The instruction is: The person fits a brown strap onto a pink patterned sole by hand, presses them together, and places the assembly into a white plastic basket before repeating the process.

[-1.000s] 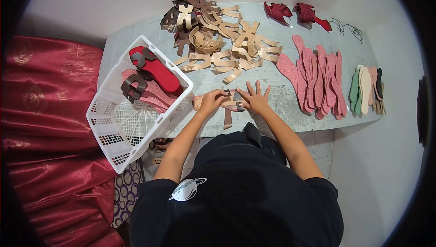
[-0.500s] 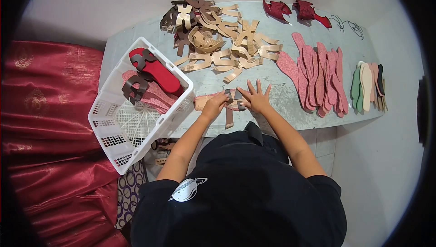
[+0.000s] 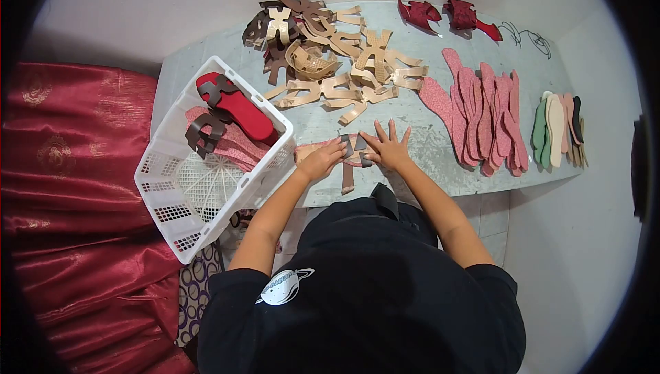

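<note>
A pink and tan sole lies crosswise near the table's front edge, with dark brown strap pieces on its right part, one end hanging toward my body. My left hand rests over the middle of the sole, its fingertips on the strap pieces; part of the sole is hidden under it. With fingers spread wide, my right hand lies flat at the sole's right end, touching the straps there.
A white basket at the left holds a red sole and brown straps. Tan and brown straps are heaped behind my hands. To the right are pink soles, coloured soles and, farther back, dark red pieces.
My left hand has flattened and shifted slightly, and the left forearm has swung outward to the left. My right hand has barely moved.
</note>
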Available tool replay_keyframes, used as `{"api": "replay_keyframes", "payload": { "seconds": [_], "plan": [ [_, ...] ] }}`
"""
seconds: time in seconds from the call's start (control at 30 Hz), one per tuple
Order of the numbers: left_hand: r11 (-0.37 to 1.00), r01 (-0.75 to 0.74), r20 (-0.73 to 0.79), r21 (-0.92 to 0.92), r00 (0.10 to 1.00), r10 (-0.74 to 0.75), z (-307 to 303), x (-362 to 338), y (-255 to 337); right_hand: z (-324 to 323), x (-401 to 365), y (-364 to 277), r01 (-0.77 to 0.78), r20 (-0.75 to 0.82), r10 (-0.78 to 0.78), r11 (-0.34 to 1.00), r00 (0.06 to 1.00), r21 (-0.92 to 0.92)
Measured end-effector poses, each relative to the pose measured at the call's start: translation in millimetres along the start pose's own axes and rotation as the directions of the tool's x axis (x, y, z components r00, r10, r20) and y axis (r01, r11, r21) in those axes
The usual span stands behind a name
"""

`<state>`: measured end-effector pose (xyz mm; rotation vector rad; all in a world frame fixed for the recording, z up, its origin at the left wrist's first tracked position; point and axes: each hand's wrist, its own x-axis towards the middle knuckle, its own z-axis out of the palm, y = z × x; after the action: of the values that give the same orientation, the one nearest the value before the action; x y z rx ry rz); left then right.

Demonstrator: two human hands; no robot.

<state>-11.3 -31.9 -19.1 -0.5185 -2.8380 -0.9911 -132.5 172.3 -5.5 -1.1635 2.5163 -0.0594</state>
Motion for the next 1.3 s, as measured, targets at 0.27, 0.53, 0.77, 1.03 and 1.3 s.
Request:
{"api": "replay_keyframes", "payload": {
  "seconds": [0.27, 0.53, 0.77, 1.03, 1.3],
  "plan": [
    [0.994, -0.106, 0.133, -0.007, 0.985, 0.106, -13, -7, 4, -3, -1, 0, -0.002, 0.021, 0.002, 1.0, 1.0, 0.021],
    [1.0, -0.03, 0.038, 0.008, 0.999, 0.03, -2, -11, 11, -3, -1, 0, -0.003, 0.022, 0.003, 1.0, 1.0, 0.014],
    [0.929, 0.108, -0.043, 0.354, 0.994, -0.099, 21, -8, 29, -4, -1, -1, -0.01, 0.038, 0.01, 1.0, 0.999, 0.016],
    [0.966, 0.113, -0.254, 0.235, 0.966, -0.051, 23, -1, 31, 0, 0, 1, -0.006, 0.022, 0.005, 0.999, 1.0, 0.037],
    [0.987, 0.139, -0.275, 0.079, 0.955, -0.113, 26, 1, 32, 0, 0, 1, -0.01, 0.02, 0.009, 0.999, 1.0, 0.04]
  ]
}}
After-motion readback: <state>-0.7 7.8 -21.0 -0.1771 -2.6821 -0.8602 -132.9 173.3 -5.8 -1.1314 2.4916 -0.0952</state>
